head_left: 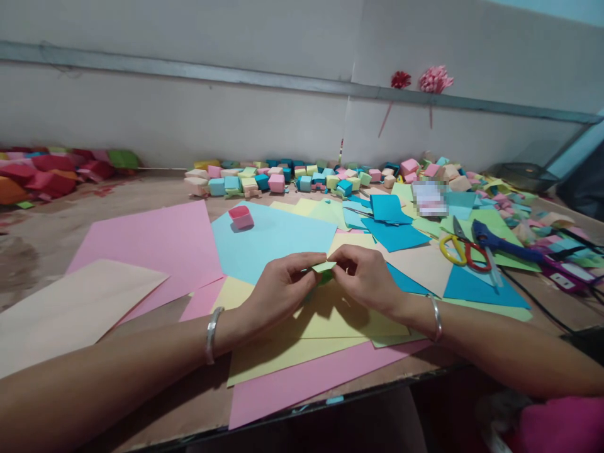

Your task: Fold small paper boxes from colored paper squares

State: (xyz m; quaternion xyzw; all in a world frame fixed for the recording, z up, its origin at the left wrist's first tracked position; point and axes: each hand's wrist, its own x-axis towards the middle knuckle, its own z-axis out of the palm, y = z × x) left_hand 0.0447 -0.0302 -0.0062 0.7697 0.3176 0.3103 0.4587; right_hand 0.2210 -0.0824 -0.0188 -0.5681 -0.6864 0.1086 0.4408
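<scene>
Above the brown table (163, 185), 2 flowers (435, 80)

No legible text or numbers

The little paper (324, 267) I have is light green, and my bracelets (211, 335) are silver. I see a big pink sheet (158, 248), a light blue sheet (283, 236) and pale yellow sheets (268, 360). The scissors (464, 240) have a yellow loop and a red loop, one flower (401, 79) is dark red, and the other flower (435, 80) is pink.
</scene>
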